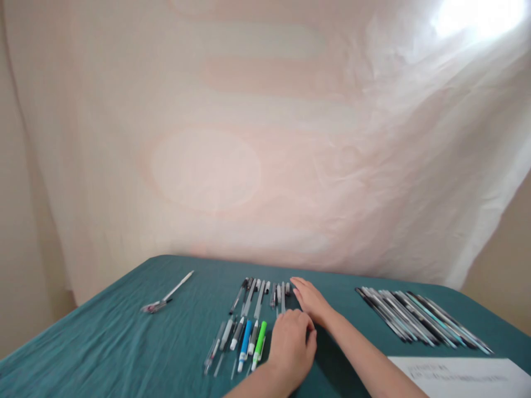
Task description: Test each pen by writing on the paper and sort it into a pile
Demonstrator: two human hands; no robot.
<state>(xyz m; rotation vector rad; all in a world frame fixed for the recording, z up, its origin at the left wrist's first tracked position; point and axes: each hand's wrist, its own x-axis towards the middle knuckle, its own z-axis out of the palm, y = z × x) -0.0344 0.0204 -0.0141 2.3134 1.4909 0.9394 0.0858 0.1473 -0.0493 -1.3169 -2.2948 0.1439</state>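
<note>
My left hand (292, 342) is curled over the near right part of a pen group, its fingertips turned away; whatever lies under them is hidden. Farther out, my right hand (311, 300) stretches its fingers beside the caps of the upper row of clear-barrelled pens (259, 298). I cannot tell whether it touches them. Below that row lie a green highlighter (259, 344), a blue highlighter (244, 344), several white-and-grey pens (238, 333) and clear thin pens (214, 348), roughly side by side.
Apart at the left lie a white pen (180, 284) and a small clear-and-dark bundle (153, 305). Several black, grey and teal pens or pencils (415, 316) lie in a row at the right. A printed white sheet (452, 378) rests on the green cloth (103, 342) nearby.
</note>
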